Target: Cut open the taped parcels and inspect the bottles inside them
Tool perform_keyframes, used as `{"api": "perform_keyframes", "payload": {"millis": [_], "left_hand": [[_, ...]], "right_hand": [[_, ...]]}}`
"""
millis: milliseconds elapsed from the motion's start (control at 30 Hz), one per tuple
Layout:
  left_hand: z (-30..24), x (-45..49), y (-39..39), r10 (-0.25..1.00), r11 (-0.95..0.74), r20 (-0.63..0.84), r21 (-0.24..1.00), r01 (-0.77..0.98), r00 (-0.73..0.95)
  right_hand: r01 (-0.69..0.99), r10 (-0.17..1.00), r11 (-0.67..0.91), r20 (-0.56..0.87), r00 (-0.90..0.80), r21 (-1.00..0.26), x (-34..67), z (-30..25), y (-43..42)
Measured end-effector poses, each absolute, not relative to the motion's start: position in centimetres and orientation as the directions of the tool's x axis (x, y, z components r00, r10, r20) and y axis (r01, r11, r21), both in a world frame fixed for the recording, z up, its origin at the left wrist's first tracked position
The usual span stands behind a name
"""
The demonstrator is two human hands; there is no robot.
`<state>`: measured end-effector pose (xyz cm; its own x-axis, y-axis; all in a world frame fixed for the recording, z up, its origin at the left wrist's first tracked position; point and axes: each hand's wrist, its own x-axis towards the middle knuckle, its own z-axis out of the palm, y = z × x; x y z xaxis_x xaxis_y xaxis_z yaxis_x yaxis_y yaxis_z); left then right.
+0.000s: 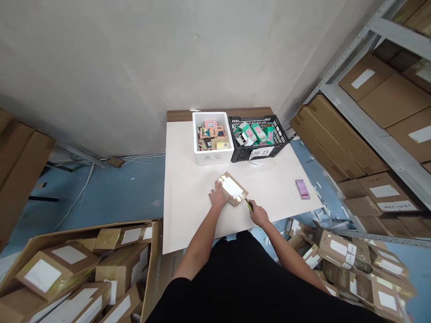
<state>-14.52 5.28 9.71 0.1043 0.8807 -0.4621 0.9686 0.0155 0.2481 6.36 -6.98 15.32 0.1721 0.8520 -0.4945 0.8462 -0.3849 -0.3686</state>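
Note:
A small cardboard box (233, 187) with a white label and shiny tape lies at an angle on the white tabletop. My left hand (218, 196) grips the box at its left side, fingers over the edge. In my right hand (259, 214) is a yellow-and-black box cutter (249, 205), its tip at the box's near right corner. I cannot make out whether the blade touches the cardboard.
A white bin (213, 158) of small packages and a black crate (240, 154) of green-and-pink boxes stand at the table's back. A blurred purple item (302, 189) lies right. Parcels fill a large carton (156, 251) at left; more boxes (340, 251) are heaped right, beside shelving (353, 112).

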Motion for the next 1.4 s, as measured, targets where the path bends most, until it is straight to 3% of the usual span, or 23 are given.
{"api": "perform_keyframes", "payload": {"millis": [167,367,433,700,867,1067,1267,1400], "left_hand": [[10.5,-10.7,5.5,0.847,0.055,-0.530,0.174,0.983,0.046],[10.8,-11.1,9.3,0.730,-0.353,-0.488,0.331,0.875,0.479],[10.2,-11.1,9.0,0.683,-0.416,-0.496,0.339,0.844,0.536],[8.2,-8.9,3.9,0.805,-0.268,-0.491,0.200,0.942,0.333],[8.2,-9.0,3.9,0.807,-0.274,-0.478,0.216,0.937,0.346],[8.6,-9.2,4.6,0.789,-0.269,-0.513,0.209,0.940,0.339],[8.6,-9.0,4.5,0.795,-0.256,-0.500,0.240,0.936,0.345],[8.3,-9.1,4.3,0.802,-0.247,-0.486,0.262,0.933,0.348]], "right_hand": [[0.527,0.779,-0.620,-0.534,0.327,-0.581,8.1,14.3,-8.6],[0.321,0.754,-0.650,-0.533,0.383,-0.688,9.2,13.0,-7.4],[0.283,0.744,-0.655,-0.534,0.401,-0.701,9.6,12.7,-6.9],[0.385,0.784,-0.612,-0.466,0.410,-0.691,10.4,11.6,-3.9],[0.365,0.768,-0.637,-0.519,0.375,-0.679,12.1,10.6,-1.7],[0.243,0.792,-0.611,-0.578,0.197,-0.753,13.3,9.0,-0.3],[0.513,0.774,-0.621,-0.566,0.283,-0.593,13.5,9.3,0.2],[0.584,0.776,-0.612,-0.545,0.316,-0.533,13.2,9.5,-0.1]]}}
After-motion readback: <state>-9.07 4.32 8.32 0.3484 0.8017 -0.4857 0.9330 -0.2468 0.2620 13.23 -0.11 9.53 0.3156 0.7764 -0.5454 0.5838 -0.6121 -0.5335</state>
